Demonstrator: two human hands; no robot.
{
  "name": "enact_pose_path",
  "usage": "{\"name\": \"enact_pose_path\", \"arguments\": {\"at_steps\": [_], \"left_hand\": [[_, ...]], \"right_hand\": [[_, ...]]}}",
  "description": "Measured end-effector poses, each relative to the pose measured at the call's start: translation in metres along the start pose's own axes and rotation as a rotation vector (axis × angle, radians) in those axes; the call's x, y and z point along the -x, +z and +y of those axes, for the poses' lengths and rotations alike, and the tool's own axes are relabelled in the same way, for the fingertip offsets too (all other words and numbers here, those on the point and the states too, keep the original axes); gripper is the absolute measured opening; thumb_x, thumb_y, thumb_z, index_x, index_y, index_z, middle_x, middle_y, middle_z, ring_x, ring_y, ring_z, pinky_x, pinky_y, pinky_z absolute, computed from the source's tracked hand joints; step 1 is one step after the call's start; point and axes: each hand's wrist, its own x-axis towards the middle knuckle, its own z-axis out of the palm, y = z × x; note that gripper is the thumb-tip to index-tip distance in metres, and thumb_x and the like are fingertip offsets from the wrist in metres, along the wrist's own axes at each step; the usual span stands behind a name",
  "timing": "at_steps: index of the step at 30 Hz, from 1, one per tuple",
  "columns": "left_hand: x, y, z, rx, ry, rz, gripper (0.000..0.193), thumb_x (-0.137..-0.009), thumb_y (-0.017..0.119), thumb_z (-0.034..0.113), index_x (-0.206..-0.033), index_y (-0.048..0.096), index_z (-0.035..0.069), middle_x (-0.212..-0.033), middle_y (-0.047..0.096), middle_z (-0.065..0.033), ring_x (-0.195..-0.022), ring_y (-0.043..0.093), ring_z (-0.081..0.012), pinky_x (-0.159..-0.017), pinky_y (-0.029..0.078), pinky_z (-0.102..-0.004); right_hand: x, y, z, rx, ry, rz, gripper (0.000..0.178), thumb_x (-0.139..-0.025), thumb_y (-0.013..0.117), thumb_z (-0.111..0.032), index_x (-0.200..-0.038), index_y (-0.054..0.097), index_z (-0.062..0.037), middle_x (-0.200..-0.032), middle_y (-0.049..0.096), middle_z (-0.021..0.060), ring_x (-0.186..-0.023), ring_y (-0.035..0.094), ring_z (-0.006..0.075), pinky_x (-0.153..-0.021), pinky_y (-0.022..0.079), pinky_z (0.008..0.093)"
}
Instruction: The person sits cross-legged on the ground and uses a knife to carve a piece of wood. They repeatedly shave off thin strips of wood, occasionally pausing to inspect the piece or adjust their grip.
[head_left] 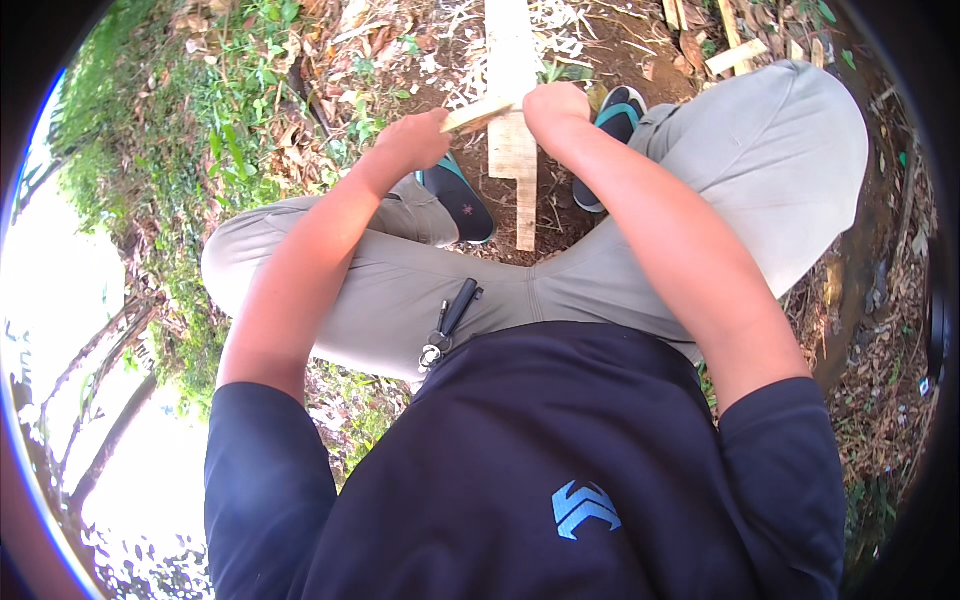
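Note:
My left hand (412, 143) is closed around one end of a short, flat, pale wooden strip (475, 114). At the strip's other end, my right hand (556, 110) is closed in a fist, with a thin dark line showing beside its knuckles. Whether that fist also holds a blade is hidden. The strip lies crosswise over a long wooden plank (512, 150), and I cannot tell whether they touch. Toward me the plank narrows at a notch into a slim tongue between my feet.
Sandals, dark with teal straps, flank the plank: a left sandal (460, 200) and a right sandal (618, 115). Pale shavings (455, 50) litter the soil ahead. Wood offcuts (735, 55) lie far right, green plants (235, 150) grow at left, and keys (437, 345) hang at my waist.

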Motion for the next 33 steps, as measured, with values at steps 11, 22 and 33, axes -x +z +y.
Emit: {"name": "enact_pose_path", "arguments": {"at_steps": [11, 22, 33], "left_hand": [[-0.008, 0.015, 0.016, -0.149, -0.066, -0.141, 0.038, -0.087, 0.061, 0.024, -0.121, 0.058, 0.007, -0.111, 0.066, -0.0194, -0.105, 0.064, -0.0364, -0.088, 0.052, -0.0452], [-0.021, 0.017, 0.009, -0.107, -0.227, -0.128, 0.031, -0.085, 0.063, 0.025, -0.107, 0.068, 0.003, -0.108, 0.067, -0.0228, -0.103, 0.065, -0.0374, -0.089, 0.053, -0.0442], [-0.062, 0.002, -0.025, -0.122, -0.095, -0.178, 0.033, -0.075, 0.056, 0.010, -0.100, 0.068, -0.007, -0.106, 0.064, -0.0317, -0.102, 0.063, -0.0439, -0.091, 0.051, -0.0458]], "right_hand": [[-0.033, 0.005, 0.013, -0.171, 0.110, -0.472, 0.039, -0.084, 0.055, -0.012, -0.120, 0.065, -0.0018, -0.129, 0.059, 0.0205, -0.117, 0.060, 0.0318, -0.097, 0.048, 0.0390], [-0.004, -0.021, 0.012, -0.348, 0.113, -0.227, 0.028, -0.081, 0.058, -0.010, -0.104, 0.073, -0.0047, -0.109, 0.070, 0.0152, -0.100, 0.069, 0.0275, -0.081, 0.055, 0.0346], [-0.008, 0.009, 0.019, -0.311, 0.165, -0.078, 0.025, -0.083, 0.062, -0.006, -0.106, 0.072, -0.0056, -0.111, 0.070, 0.0112, -0.101, 0.069, 0.0266, -0.077, 0.057, 0.0355]]}}
